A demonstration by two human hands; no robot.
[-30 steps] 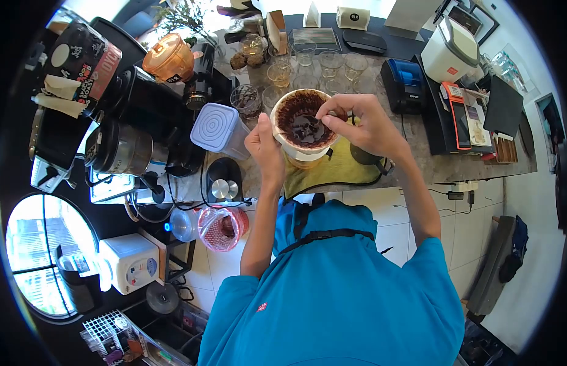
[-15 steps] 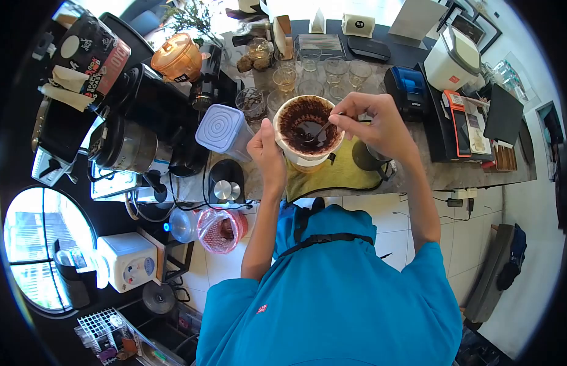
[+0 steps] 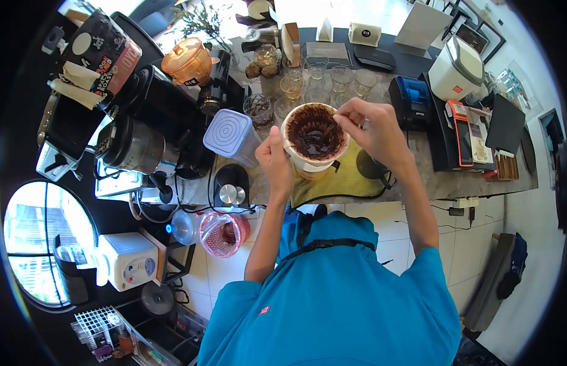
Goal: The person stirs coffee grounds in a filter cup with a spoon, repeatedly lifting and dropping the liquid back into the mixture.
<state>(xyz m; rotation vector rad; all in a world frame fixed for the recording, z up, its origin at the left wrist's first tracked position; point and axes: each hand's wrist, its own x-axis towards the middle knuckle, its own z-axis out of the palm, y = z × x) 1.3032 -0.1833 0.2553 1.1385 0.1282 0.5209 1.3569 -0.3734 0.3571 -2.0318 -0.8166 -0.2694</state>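
A white coffee dripper [image 3: 306,165] with a paper filter stands on a glass vessel over the green cloth [image 3: 350,174]. Dark wet coffee grounds [image 3: 308,116] coat the filter wall, and shiny liquid lies at the bottom. My left hand [image 3: 275,165] is closed at the dripper's left side, thumb up; its other fingers are mostly hidden. Above the right rim, my right hand [image 3: 376,131] pinches the handle of a thin spoon [image 3: 330,129] whose end dips into the filter. Near the right wrist stands a dark pitcher [image 3: 370,165] on the cloth.
Several clear glasses [image 3: 341,78] stand behind the dripper. To the left are a lidded container [image 3: 228,135], a black scale [image 3: 231,183] and a grinder [image 3: 131,143]. A blue-topped printer [image 3: 410,100] stands right. Below the counter edge sits a pink bin [image 3: 224,235].
The view has shifted slightly, so the counter sits a little lower and farther right. My right hand has moved the spoon within the filter; my left hand stays at the dripper.
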